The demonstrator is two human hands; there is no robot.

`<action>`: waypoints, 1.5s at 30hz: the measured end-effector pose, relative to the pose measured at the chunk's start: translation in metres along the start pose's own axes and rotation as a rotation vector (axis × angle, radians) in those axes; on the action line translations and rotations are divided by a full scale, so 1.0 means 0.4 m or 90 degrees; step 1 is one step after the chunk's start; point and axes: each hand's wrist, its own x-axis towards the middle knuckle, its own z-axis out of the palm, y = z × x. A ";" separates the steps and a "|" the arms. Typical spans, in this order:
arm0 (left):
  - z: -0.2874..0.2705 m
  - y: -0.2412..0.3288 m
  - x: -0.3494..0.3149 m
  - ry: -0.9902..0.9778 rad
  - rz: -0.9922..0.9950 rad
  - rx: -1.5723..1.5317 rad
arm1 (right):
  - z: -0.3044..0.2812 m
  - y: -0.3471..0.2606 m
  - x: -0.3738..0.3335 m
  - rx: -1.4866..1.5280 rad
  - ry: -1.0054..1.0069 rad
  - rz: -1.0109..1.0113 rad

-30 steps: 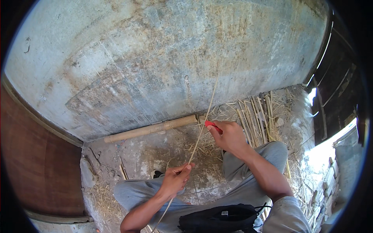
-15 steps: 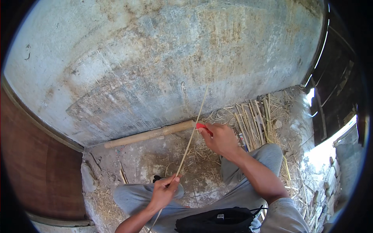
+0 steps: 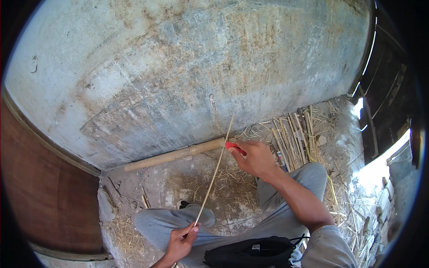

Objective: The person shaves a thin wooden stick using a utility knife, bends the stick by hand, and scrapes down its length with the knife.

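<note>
A long, thin, pale bamboo strip [image 3: 210,187] slants upward from my lap towards the wall. Its lower part is pinched between the thumb and fingers of my left hand [image 3: 182,241], above my left thigh. My right hand [image 3: 255,157] is closed around a small red-handled tool [image 3: 234,147], seemingly a knife, whose tip meets the strip's upper part. The blade is too small to make out. Behind that contact point, a thick round bamboo pole [image 3: 178,156] lies on the floor along the foot of the wall.
Split bamboo sticks [image 3: 290,138] lie in a pile beyond my right knee. Curled shavings [image 3: 228,172] litter the floor. A stained concrete wall [image 3: 187,80] rises in front, and a brown wooden panel [image 3: 49,183] stands at left. A black bag [image 3: 248,252] rests on my lap.
My left hand has moved down and slightly left, drawing the bamboo strip towards me, so its far tip sits lower. My right hand with the red tool has stayed nearly in place.
</note>
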 end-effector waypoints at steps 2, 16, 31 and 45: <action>-0.009 -0.013 -0.021 -0.007 -0.003 0.033 | 0.007 0.003 -0.001 0.002 0.002 -0.016; -0.057 0.040 -0.030 -0.099 -0.245 -0.176 | -0.009 0.012 0.019 0.081 0.001 0.191; 0.060 0.183 0.337 -0.214 -0.150 -0.206 | 0.084 -0.054 -0.055 0.488 -0.230 0.454; 0.045 0.103 0.272 -0.257 -0.174 -0.128 | 0.055 0.029 0.014 0.637 0.026 0.546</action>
